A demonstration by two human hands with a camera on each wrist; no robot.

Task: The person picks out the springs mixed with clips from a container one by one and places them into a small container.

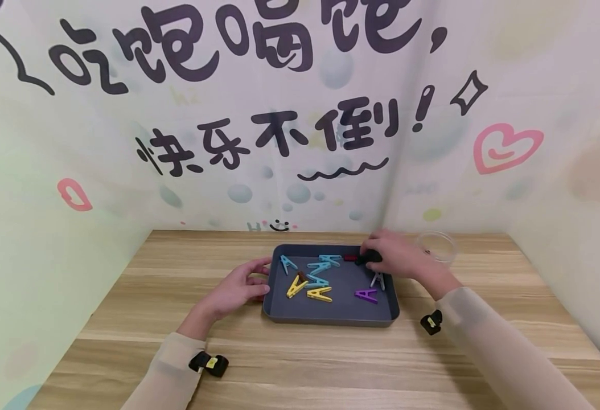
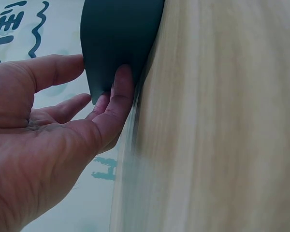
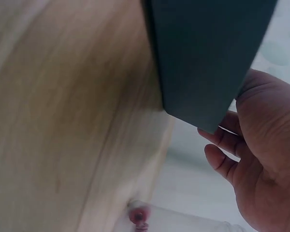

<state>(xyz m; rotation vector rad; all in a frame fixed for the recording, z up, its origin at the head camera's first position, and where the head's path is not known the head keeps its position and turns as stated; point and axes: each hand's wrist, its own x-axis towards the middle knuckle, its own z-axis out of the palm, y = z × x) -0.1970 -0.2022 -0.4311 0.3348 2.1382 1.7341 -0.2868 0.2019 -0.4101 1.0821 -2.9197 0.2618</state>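
A dark grey tray [image 1: 331, 321] lies on the table with several clothespins in it. My left hand [image 1: 241, 287] is at the tray's left side; in the left wrist view its fingertips [image 2: 124, 79] touch the outer wall, fingers loosely bent. My right hand [image 1: 394, 254] reaches over the back right corner, thumb and index finger about a black object [image 1: 362, 259]. The fingers partly cover it, so a firm grip cannot be made out. Beside it lies a dark red piece [image 1: 350, 258]. A pale grey clothespin [image 1: 378, 280] and a purple clothespin [image 1: 366, 295] lie nearer me.
Light blue clothespins [image 1: 318, 281] and yellow clothespins [image 1: 319, 294] fill the tray's left half, with a small brown piece [image 1: 301, 275] among them. A clear round container [image 1: 446, 246] stands behind the right wrist. Printed cloth walls [image 1: 279, 199] enclose the table [image 1: 290, 370].
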